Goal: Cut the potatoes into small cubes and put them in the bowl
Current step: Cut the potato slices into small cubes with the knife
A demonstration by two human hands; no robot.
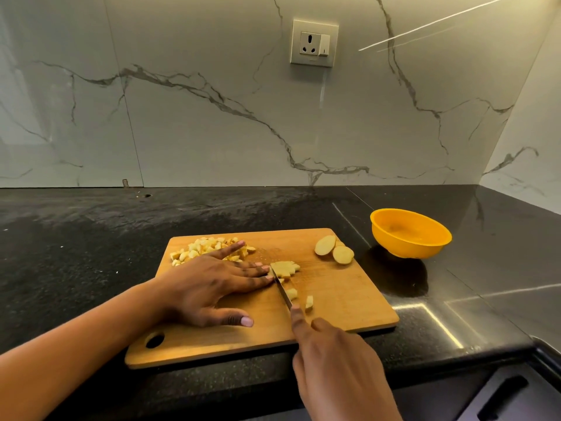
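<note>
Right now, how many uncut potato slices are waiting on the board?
2. One potato slice lies at the far right corner of the board; the other slice overlaps it, nearer the bowl. A third may hide behind them.

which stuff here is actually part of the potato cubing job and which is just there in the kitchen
Part of the job:
- left hand
- right hand
- knife
- cutting board
- pile of cubes
- slice being cut
- uncut potato slices
- orange bowl, empty

Just there:
- wall socket
- black countertop
- drawer handle
</note>
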